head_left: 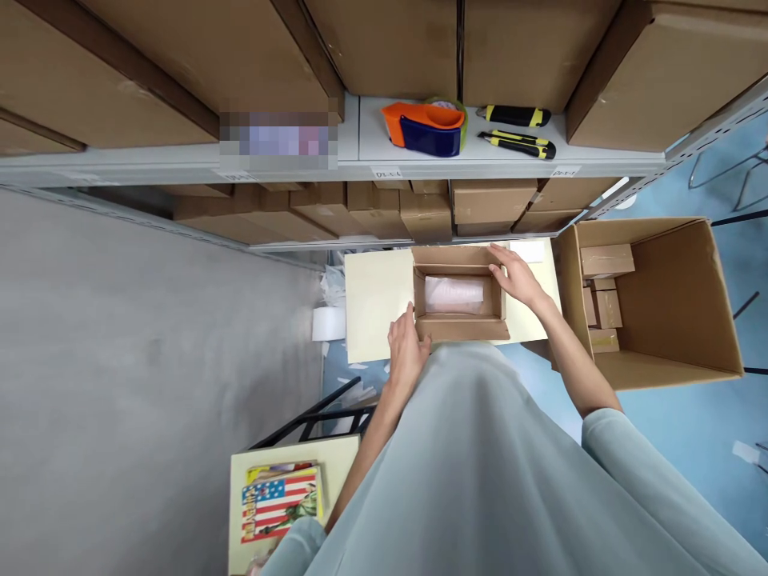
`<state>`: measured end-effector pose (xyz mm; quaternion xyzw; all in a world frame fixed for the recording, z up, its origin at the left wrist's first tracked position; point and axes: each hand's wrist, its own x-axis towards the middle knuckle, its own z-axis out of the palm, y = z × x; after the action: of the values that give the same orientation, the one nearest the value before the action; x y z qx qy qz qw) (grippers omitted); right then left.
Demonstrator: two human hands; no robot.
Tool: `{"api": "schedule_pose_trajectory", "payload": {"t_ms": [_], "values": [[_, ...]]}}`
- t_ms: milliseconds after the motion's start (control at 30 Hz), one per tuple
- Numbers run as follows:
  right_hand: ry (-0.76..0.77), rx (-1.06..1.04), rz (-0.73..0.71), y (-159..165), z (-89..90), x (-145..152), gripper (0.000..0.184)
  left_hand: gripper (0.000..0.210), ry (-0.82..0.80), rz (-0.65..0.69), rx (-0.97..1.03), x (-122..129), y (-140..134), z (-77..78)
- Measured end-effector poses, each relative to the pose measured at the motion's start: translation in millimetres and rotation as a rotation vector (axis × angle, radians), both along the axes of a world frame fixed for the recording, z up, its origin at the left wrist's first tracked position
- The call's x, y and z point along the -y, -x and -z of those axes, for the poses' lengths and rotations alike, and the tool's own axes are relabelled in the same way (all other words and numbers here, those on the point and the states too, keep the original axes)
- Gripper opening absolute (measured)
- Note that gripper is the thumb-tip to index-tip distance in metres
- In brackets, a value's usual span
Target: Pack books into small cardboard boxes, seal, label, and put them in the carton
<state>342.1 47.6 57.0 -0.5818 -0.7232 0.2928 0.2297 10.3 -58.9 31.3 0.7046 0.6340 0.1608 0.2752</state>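
A small cardboard box (462,329) stands with its top open on a pale table (375,308). Inside it lies a flat package (454,295) in whitish, see-through wrapping. At the box's near left corner is my left hand (408,346), its fingers apart and touching the edge. My right hand (517,276) reaches over the far right corner with fingers stretched out, fingertips at the flap and right wall. Neither hand appears to grip anything. The box's long flaps are folded outward on the near and far sides.
A large open carton (684,296) holding several small boxes stands right of the table. Above, a grey shelf (360,152) carries cartons, a tape dispenser (426,128) and two utility knives (517,132). Magazines (281,504) lie on a table at lower left. A white roll (329,324) sits left.
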Motion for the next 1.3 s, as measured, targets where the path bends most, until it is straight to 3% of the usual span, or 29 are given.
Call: {"api": "schedule_pose_trajectory", "payload": {"t_ms": [200, 400, 533, 667, 800, 933, 1033, 1200, 1300], "values": [[0.017, -0.132, 0.059, 7.3, 17.5, 18.8, 0.062, 0.062, 0.086, 0.22, -0.016, -3.9, -0.7, -1.4], [0.008, -0.145, 0.055, 14.2, 32.7, 20.4, 0.067, 0.095, 0.16, 0.339, -0.091, -24.6, 1.7, 2.2], [0.011, -0.147, 0.089, 7.5, 21.8, 19.1, 0.067, 0.092, 0.051, 0.293, -0.088, -48.1, 0.0, 4.0], [0.072, -0.15, 0.097, 3.0, 6.2, 25.7, 0.065, 0.117, -0.027, 0.165, -0.043, -71.8, -3.4, 7.3], [0.13, -0.041, 0.032, 6.4, 5.2, 32.4, 0.068, 0.133, 0.027, 0.107, 0.017, -83.5, -3.7, 13.0], [0.173, 0.001, -0.03, 11.0, 12.3, 30.4, 0.072, 0.122, 0.101, 0.141, 0.026, -86.9, 0.3, 17.5], [0.147, 0.031, 0.023, 12.8, 7.9, 26.2, 0.071, 0.113, 0.114, 0.133, 0.035, -91.4, 1.3, 19.0], [0.085, 0.119, 0.097, 16.8, -13.8, 31.3, 0.064, 0.112, -0.018, 0.007, 0.026, -102.5, -2.7, 19.5], [0.126, 0.233, 0.067, 20.2, -15.4, 42.9, 0.055, 0.091, -0.073, 0.032, 0.046, -106.0, -1.9, 20.1]]}}
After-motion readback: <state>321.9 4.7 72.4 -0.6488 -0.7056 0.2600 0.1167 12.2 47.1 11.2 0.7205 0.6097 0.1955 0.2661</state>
